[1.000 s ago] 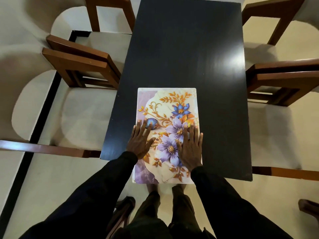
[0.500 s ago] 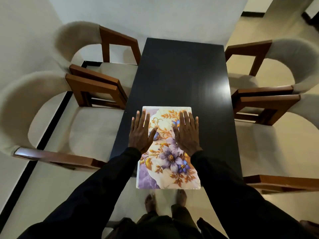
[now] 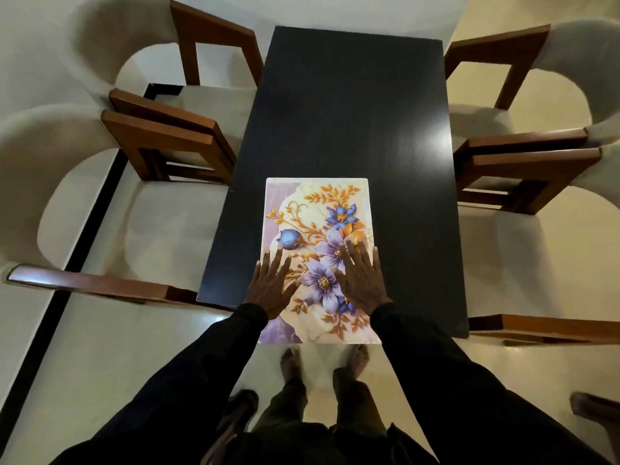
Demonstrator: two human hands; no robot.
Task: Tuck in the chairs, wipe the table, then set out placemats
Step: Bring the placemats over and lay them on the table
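A floral placemat [image 3: 317, 209] with purple and blue flowers lies lengthwise on the near end of the black table [image 3: 349, 105], and its near edge hangs over the table's front edge. My left hand [image 3: 271, 288] lies flat on the mat's left side with fingers spread. Flat on the mat's right side rests my right hand [image 3: 362, 280], fingers straight. Neither hand grips anything.
Two cream chairs with brown wooden arms stand on the left [image 3: 161, 142] and two on the right [image 3: 523, 162], pushed against the table's long sides. My bare feet [image 3: 322, 362] stand on the pale floor just below the table's near end.
Both hands have slid back toward me along the placemat, from its far half to its near half. The mat has stayed about where it was.
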